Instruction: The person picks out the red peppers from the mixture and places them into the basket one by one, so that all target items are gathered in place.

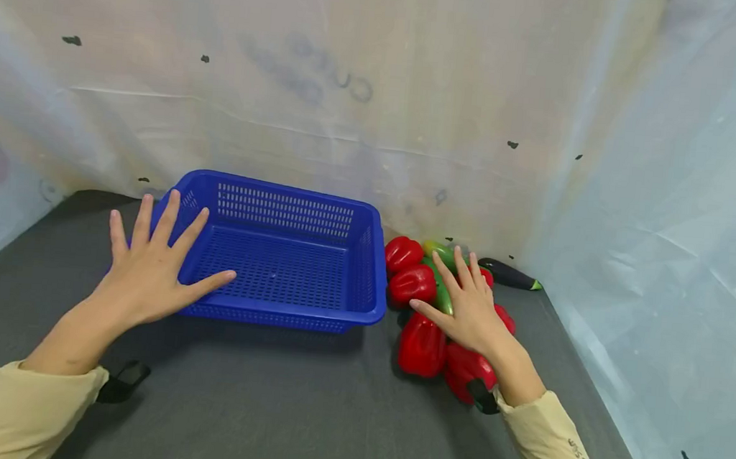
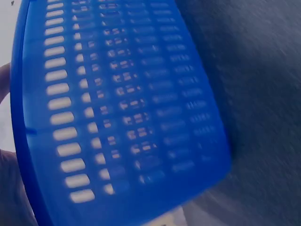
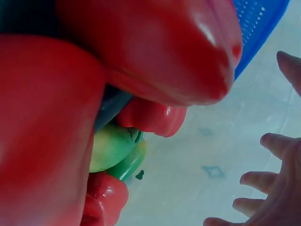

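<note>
My left hand (image 1: 147, 270) spreads its fingers over the left end of a blue perforated plastic basket (image 1: 296, 313), overlapping its rim in the head view. Nothing shows inside the basket. In the left wrist view the basket's slotted side (image 2: 155, 113) fills most of the frame. My right hand (image 1: 470, 310), fingers also splayed, hovers above a pile of vegetables right of the basket. Red bell peppers (image 1: 422, 345) make up most of the pile, with long green vegetables (image 1: 443, 297) among them. A dark eggplant (image 1: 508, 274) lies behind. Part of the pile is hidden under the right hand.
A dark grey tabletop (image 1: 302, 404) carries everything. Pale plastic sheeting (image 1: 364, 114) hangs behind the table and along both sides. A black strap (image 1: 124, 382) hangs by the left wrist, and another black strap (image 1: 483, 397) by the right.
</note>
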`<state>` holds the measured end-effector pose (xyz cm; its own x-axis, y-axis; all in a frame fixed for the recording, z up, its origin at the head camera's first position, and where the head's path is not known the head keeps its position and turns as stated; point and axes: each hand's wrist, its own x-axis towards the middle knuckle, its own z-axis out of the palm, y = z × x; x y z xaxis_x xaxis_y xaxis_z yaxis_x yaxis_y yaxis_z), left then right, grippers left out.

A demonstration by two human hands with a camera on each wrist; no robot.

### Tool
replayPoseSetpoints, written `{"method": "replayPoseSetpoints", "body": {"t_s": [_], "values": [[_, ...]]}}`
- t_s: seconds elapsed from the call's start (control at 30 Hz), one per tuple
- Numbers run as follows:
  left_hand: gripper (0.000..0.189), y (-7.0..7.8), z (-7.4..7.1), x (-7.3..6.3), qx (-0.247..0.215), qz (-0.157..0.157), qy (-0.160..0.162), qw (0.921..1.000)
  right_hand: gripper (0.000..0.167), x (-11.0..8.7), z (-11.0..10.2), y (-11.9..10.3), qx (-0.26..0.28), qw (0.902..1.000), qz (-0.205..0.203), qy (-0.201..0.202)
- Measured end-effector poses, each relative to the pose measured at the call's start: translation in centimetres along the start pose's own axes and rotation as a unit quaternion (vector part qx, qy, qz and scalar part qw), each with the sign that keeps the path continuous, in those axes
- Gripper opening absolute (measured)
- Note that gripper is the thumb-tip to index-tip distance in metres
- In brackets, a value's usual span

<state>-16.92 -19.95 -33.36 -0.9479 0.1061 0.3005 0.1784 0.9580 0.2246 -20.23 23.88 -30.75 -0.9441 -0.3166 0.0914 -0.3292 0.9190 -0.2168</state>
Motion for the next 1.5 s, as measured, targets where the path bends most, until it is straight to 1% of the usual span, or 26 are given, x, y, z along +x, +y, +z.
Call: {"method": "replayPoseSetpoints", "body": {"t_s": [0.17, 0.37, 0.53, 0.63, 0.77, 0.87, 0.97, 1.13, 1.33, 1.5], "values": [[0.104, -1.3, 0.2, -0.6, -0.006, -0.011, -0.009, 0.9999, 0.089, -0.3, 0.1, -0.3, 0.01, 0.9998, -0.015, -0.007], [0.107, -2.7, 0.3, -1.3, -0.019, -0.029, -0.032, 0.9989, 0.089, -0.3, 0.5, -0.7, 0.013, 0.9995, -0.025, -0.011], [0.111, -3.6, 0.4, -1.8, -0.034, -0.036, -0.05, 0.9975, 0.089, -0.5, 1.0, -0.8, 0.021, 0.9989, -0.026, -0.032], [0.112, -4.1, 0.2, -1.9, -0.054, -0.039, -0.07, 0.9953, 0.089, -0.7, 1.3, -0.7, 0.03, 0.9977, -0.041, -0.045], [0.114, -4.3, -0.3, -1.9, -0.084, -0.052, -0.113, 0.9887, 0.087, -1.2, 1.5, -0.4, 0.047, 0.9951, -0.065, -0.058], [0.117, -4.3, -0.4, -1.8, -0.093, -0.064, -0.134, 0.9845, 0.084, -1.5, 1.5, -0.2, 0.058, 0.9934, -0.07, -0.07], [0.121, -4.3, -0.3, -1.8, -0.098, -0.071, -0.139, 0.9829, 0.081, -1.6, 1.7, 0.1, 0.072, 0.9911, -0.071, -0.087], [0.123, -4.3, -0.1, -1.8, -0.107, -0.077, -0.136, 0.9819, 0.079, -1.8, 1.8, 0.5, 0.092, 0.9864, -0.079, -0.111], [0.124, -4.5, 0.0, -1.7, -0.114, -0.08, -0.132, 0.9815, 0.078, -2.0, 1.9, 0.7, 0.095, 0.9811, -0.102, -0.134], [0.124, -4.5, 0.1, -1.7, -0.121, -0.079, -0.128, 0.9812, 0.076, -2.1, 1.8, 0.7, 0.09, 0.9794, -0.107, -0.146]]}}
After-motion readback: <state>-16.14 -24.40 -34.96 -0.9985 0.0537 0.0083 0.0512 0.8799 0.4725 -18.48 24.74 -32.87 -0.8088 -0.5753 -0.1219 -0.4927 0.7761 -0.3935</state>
